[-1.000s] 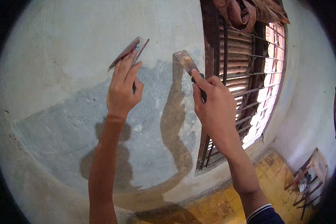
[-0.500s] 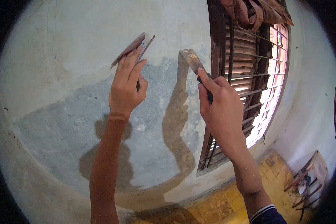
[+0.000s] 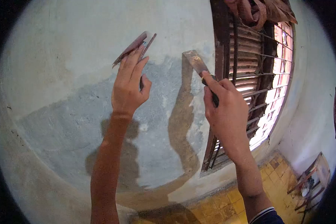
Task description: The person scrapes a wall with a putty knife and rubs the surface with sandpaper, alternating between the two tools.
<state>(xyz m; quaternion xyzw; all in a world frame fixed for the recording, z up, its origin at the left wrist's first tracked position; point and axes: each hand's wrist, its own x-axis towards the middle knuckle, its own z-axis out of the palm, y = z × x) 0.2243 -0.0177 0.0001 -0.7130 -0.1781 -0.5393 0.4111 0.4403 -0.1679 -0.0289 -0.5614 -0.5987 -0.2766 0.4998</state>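
Note:
My right hand [image 3: 227, 108] is wrapped round the dark handle of a scraper [image 3: 196, 62], index finger along its neck. The scraper's flat blade meets the wall near the upper edge of a grey-blue patch [image 3: 153, 100]. Left of it, my left hand [image 3: 130, 84] holds a folded, dark-edged sheet [image 3: 132, 47] from below, close to the wall. A small dark thing shows between its thumb and palm; I cannot make out what it is. The sheet's face is turned away.
Right of my hands is a window [image 3: 250, 74] with metal bars, slats and a brown cloth [image 3: 261, 13] hung at its top. Yellow floor tiles [image 3: 227, 201] lie below. A wooden chair-like frame [image 3: 311, 179] leans at the lower right. Shadows fall on the wall.
The view has shifted a little, so the window and wall sit slightly further right. Both hands keep their holds, and the sheet is tilted more edge-on.

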